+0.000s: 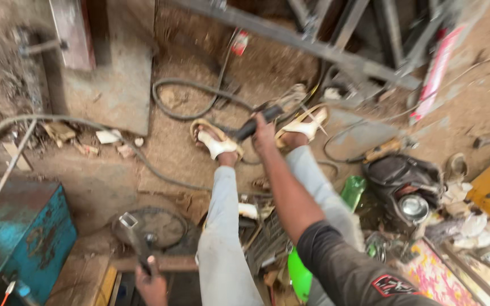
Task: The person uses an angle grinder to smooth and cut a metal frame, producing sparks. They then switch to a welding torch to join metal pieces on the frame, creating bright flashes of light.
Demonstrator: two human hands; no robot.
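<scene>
Right hand (pixel 263 131): arm stretched forward over the knees, fist closed around the black handle of an angle grinder (pixel 267 112), which lies out past the sandalled feet (pixel 216 144) on the dirt floor (pixel 171 147), between the two sandals; tool head blurred, disc not discernible.
Left hand (pixel 150 283): low at the near edge of the view, clenched on a short length of square metal tube (pixel 133 233), open end tilted up and away, just above a round dark disc (pixel 160 226) on the ground.
Hands well apart, one item each.
Blue metal box (pixel 24 232): near left corner of the floor, rusted and scuffed.
Grey hose or cable (pixel 188 96): looped across the floor beyond the feet, running toward the grinder.
Steel frame (pixel 313 45): angled bars along the far edge.
Green bottle (pixel 354 190) and black bag (pixel 404 178): right of the legs, amid scattered rags and scrap.
Handling judgement: firm grip at the handle's middle, cable kept clear of the feet, tube held steady and away from the legs.
</scene>
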